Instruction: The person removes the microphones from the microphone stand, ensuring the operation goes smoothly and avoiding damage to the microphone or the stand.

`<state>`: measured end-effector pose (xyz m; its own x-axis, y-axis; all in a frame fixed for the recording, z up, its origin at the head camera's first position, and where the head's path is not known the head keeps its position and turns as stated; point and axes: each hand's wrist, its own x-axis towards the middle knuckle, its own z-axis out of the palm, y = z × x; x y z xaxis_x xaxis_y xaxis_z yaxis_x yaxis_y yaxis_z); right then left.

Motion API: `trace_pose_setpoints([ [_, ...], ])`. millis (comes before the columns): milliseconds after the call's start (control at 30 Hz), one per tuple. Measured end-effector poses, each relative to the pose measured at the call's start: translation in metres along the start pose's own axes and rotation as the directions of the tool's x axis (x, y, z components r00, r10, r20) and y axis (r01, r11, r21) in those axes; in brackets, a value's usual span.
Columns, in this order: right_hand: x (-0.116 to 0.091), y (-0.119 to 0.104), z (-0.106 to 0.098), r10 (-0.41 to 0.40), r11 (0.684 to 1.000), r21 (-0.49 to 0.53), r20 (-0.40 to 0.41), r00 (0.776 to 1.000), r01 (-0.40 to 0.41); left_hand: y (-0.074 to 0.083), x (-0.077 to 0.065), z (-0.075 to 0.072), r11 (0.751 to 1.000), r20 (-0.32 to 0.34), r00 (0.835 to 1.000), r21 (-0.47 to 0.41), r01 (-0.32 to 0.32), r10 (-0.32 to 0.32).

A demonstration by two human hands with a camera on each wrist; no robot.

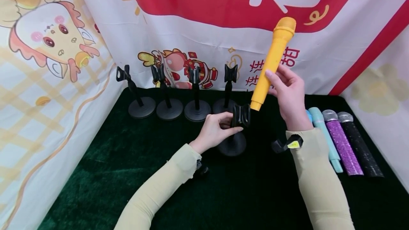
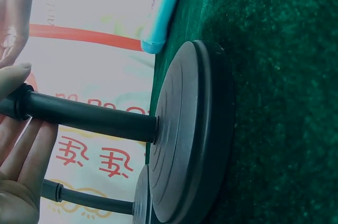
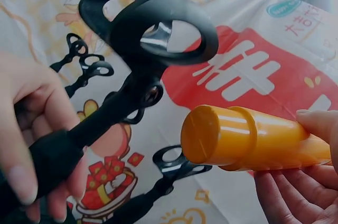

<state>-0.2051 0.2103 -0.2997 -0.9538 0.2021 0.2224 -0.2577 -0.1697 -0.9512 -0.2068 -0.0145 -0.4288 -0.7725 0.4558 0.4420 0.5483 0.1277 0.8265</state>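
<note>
In the head view my left hand (image 1: 212, 132) grips the post of a black desktop microphone stand (image 1: 233, 146), just below its clip. The left wrist view shows thumb and fingers around the collar of the post (image 2: 90, 115), with the round base low at the green cloth. My right hand (image 1: 290, 97) holds a yellow microphone (image 1: 271, 61) by its lower part, thumb on one side and fingers on the other. Its mesh head points up and to the right. In the right wrist view the microphone's bottom end (image 3: 200, 134) is beside and apart from the stand's open clip (image 3: 163, 28).
Several more black stands (image 1: 197, 111) line the back of the green cloth-covered table (image 1: 127, 187). At the right lie a teal microphone (image 1: 326, 139), a purple glitter one (image 1: 343, 144), a black one (image 1: 361, 144) and a partly hidden blue one. Printed cloth (image 1: 223, 31) hangs behind.
</note>
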Motion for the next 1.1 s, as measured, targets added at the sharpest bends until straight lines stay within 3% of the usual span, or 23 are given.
trace_pose_setpoints([
  [400, -0.006, 0.022, -0.021, 0.024, 0.995, -0.095, -0.032, 0.999, -0.027, 0.0, 0.001, 0.0, 1.0, -0.002, 1.0, 0.002, 0.01, -0.01],
  [800, -0.013, 0.037, -0.042, 0.016, 0.996, -0.087, -0.032, 0.999, -0.019, 0.0, 0.002, 0.0, 1.0, 0.0, 1.0, 0.003, 0.001, -0.001],
  [1100, -0.017, 0.048, -0.057, 0.067, 0.987, -0.144, -0.046, 0.997, -0.073, 0.001, 0.0, 0.0, 1.0, -0.006, 1.0, 0.018, 0.023, -0.023],
])
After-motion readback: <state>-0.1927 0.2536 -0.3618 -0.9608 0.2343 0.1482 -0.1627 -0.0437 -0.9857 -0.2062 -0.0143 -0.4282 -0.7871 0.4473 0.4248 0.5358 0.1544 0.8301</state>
